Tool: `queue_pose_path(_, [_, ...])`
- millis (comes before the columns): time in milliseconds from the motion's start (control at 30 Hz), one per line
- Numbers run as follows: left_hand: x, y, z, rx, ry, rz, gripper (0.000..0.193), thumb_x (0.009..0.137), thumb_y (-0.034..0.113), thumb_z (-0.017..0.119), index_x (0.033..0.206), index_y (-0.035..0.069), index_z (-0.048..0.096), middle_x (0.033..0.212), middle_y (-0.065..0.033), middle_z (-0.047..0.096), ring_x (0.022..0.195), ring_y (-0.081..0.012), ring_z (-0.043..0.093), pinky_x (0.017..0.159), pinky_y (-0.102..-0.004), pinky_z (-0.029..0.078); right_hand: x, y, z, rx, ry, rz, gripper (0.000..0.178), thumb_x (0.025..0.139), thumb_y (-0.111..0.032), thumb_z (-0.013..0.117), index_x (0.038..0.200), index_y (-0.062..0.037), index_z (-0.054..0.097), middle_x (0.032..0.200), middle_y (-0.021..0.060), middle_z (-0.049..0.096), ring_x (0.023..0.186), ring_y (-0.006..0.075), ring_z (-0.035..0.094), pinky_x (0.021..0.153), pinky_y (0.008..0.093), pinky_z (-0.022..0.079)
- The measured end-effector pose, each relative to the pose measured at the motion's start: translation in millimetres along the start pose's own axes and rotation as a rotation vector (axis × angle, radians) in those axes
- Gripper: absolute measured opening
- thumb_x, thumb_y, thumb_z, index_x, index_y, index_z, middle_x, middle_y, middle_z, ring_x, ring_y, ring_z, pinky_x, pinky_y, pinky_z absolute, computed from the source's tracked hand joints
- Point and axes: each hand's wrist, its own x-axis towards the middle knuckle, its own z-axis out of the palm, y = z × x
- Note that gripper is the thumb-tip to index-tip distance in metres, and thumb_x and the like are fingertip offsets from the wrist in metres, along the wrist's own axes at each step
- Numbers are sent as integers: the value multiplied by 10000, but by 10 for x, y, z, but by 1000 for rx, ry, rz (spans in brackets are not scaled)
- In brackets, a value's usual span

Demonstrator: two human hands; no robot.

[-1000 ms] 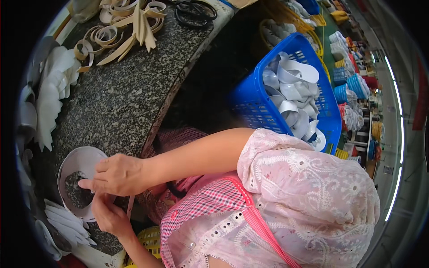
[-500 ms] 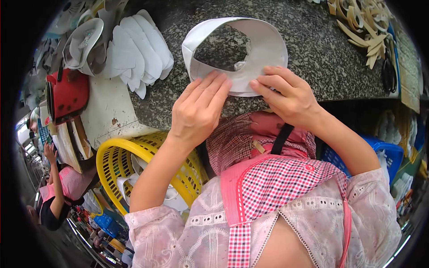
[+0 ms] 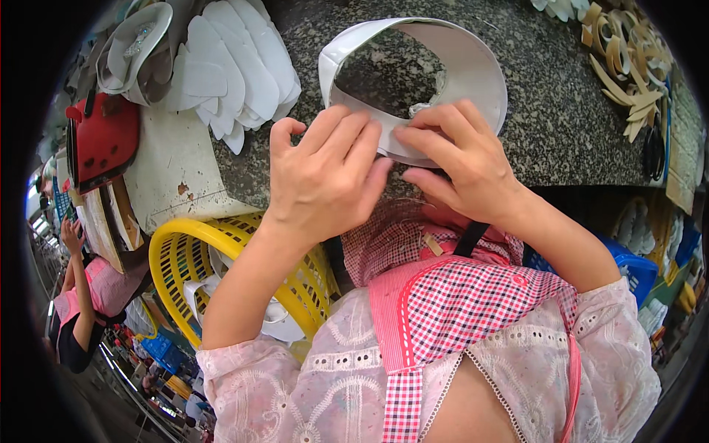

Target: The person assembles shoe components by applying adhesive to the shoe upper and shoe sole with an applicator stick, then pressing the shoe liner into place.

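- The loop is lying on the counter, both hands resting on its near edge.
- Cutouts are lying to its left.
- The basket is sitting below the counter.

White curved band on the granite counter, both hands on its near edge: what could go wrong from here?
1. The white curved band looks thin and stands on edge; pressure from the left hand and right hand might crease it.
2. It sits near the speckled granite counter edge, so it could slip off toward the yellow plastic basket.
3. The fingers hide the spot being worked, so misalignment may go unseen.
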Motion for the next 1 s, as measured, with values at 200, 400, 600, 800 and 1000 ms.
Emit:
queue_pose_path(200, [17, 46, 36, -39, 27, -20, 272, 710, 190, 672, 958, 87, 630, 998, -7, 611, 943, -180, 547, 772, -338, 331, 28, 68, 155, -186, 189, -132, 172, 589, -122, 632, 735, -77, 554, 782, 18, 517, 695, 193, 511, 566, 299, 440])
queue_pose_path(400, [31, 83, 84, -110, 120, -119, 194, 689, 194, 654, 857, 97, 642, 914, 25, 617, 910, -138, 539, 701, -372, 336, 104, 43, 246, -249, 314, -28, 135, 586, -100, 601, 649, -80, 483, 653, 23, 493, 592, 189, 498, 493, 301, 428])
queue_pose_path(600, [182, 57, 79, -46, 87, -169, 82, 657, 140, 615, 729, 103, 631, 807, 24, 607, 856, -144, 543, 703, -379, 356, 143, 122, 232, -252, 275, -44, 172, 577, -103, 626, 688, -78, 497, 695, 34, 507, 619, 206, 504, 522, 315, 434])
queue_pose_path(800, [221, 31, -36, 70, 59, -209, 29, 606, 190, 610, 610, 167, 626, 642, 2, 603, 702, -169, 567, 584, -361, 394, 199, -96, 119, -218, 6, 72, 403, 567, -148, 733, 937, -96, 582, 948, 75, 557, 864, 267, 539, 725, 375, 448])
queue_pose_path(1000, [92, -77, 281, 184, 341, 91, 130, 643, 199, 562, 532, 148, 518, 559, 4, 530, 623, -160, 541, 549, -342, 363, 110, -62, 187, -169, 41, 96, 138, 752, -127, 592, 774, -22, 504, 773, 131, 480, 749, 357, 485, 628, 420, 380])
